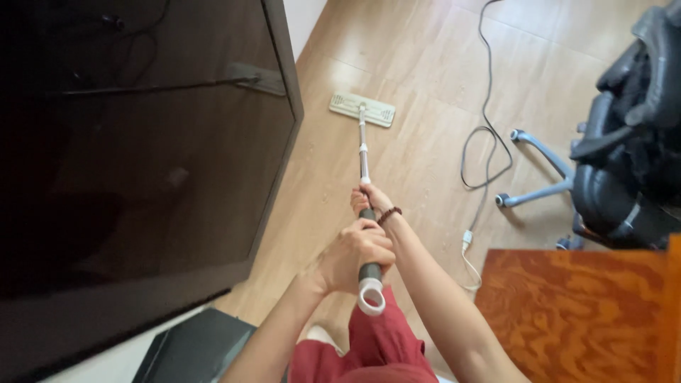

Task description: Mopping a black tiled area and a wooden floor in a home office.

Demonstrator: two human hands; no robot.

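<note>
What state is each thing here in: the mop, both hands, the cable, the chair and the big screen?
Mop: head flat on the wooden floor, handle slanting up to the person.
Left hand: closed around the grey grip near the handle's ring end.
Right hand: closed around the handle further down.
Cable: loose, looped on the floor.
Office chair: unoccupied.
Screen: dark.

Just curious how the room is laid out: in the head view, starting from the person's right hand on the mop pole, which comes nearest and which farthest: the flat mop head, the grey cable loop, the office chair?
From the right hand:
1. Mop head, straight ahead on the floor.
2. Grey cable loop, on the floor to the right; close to the mop head's rank, though it looks slightly farther.
3. Office chair, far right, clearly farthest.
</note>
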